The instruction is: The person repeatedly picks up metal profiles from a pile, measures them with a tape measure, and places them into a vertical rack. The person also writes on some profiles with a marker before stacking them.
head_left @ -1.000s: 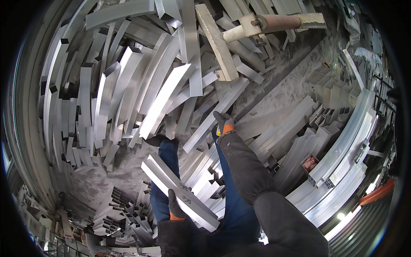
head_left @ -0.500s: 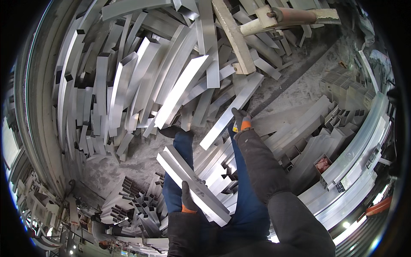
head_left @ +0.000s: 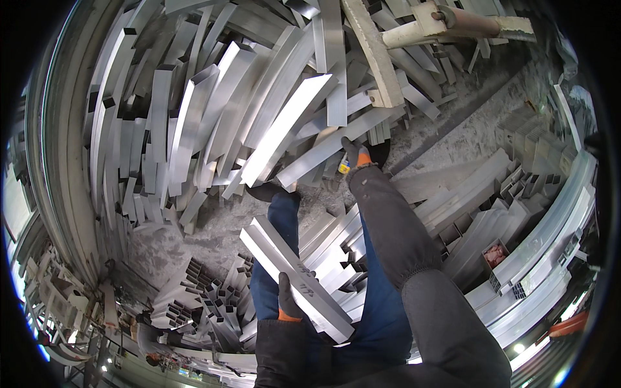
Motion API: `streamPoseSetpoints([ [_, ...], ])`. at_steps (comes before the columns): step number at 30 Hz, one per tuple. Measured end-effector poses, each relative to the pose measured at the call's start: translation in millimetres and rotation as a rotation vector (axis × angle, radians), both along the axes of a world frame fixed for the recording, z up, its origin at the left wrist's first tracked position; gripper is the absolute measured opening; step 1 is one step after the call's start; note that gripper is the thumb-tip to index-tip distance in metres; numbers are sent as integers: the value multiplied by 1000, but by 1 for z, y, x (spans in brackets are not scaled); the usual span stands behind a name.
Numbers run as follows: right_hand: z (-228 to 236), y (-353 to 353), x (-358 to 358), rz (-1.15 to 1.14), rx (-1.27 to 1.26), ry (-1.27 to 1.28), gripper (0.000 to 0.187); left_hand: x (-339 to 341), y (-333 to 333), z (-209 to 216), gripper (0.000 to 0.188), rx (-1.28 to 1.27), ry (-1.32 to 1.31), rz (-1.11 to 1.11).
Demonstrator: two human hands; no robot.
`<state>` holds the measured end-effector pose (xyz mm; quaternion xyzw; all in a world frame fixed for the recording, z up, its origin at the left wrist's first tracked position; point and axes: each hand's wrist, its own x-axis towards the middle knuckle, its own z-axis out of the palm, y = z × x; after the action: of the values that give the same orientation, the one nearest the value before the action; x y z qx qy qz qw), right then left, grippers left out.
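Observation:
My left hand (head_left: pixel 288 300), in a dark glove with an orange cuff, is closed around the side of a pair of silver metal profiles (head_left: pixel 270 265) lying side by side. They slant over my left leg and bear handwritten marks. My right hand (head_left: pixel 356 154), gloved alike, reaches forward and grips the near edge of a long silver metal tube (head_left: pixel 312 161); its fingers are partly hidden. That tube slants in front of the large pile. A small yellow-and-blue patch (head_left: pixel 344 166) shows beside the right hand; I cannot tell whether it belongs to the glove.
A large heap of metal tubes (head_left: pixel 187 123) fills the far left. A pale frame with a roller (head_left: pixel 466 22) stands at the far right. Stacked profiles (head_left: pixel 462 184) lie to the right, and bundled tubes (head_left: pixel 217 291) at the near left. A person (head_left: pixel 152 339) is at the lower left.
My right hand has moved forward and left, and the long tube has shifted left with it toward the pile. The left hand still holds the pair of profiles. The view has turned slightly.

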<state>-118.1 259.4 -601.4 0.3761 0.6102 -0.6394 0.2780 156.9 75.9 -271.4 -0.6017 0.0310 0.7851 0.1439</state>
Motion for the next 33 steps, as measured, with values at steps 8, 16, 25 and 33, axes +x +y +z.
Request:
streamPoseSetpoints([
  [8,-24,12,15,-8,-63,-175,30,-11,-1,7,82,-18,8,-55],
  [16,-37,62,59,-119,-206,-12,24,-42,2,29,73,-50,33,-114],
  [25,121,138,66,-39,-98,-436,31,-114,27,94,78,-94,76,-300],
  [33,214,212,108,-342,-31,-238,28,-181,81,150,76,-40,145,-385],
])
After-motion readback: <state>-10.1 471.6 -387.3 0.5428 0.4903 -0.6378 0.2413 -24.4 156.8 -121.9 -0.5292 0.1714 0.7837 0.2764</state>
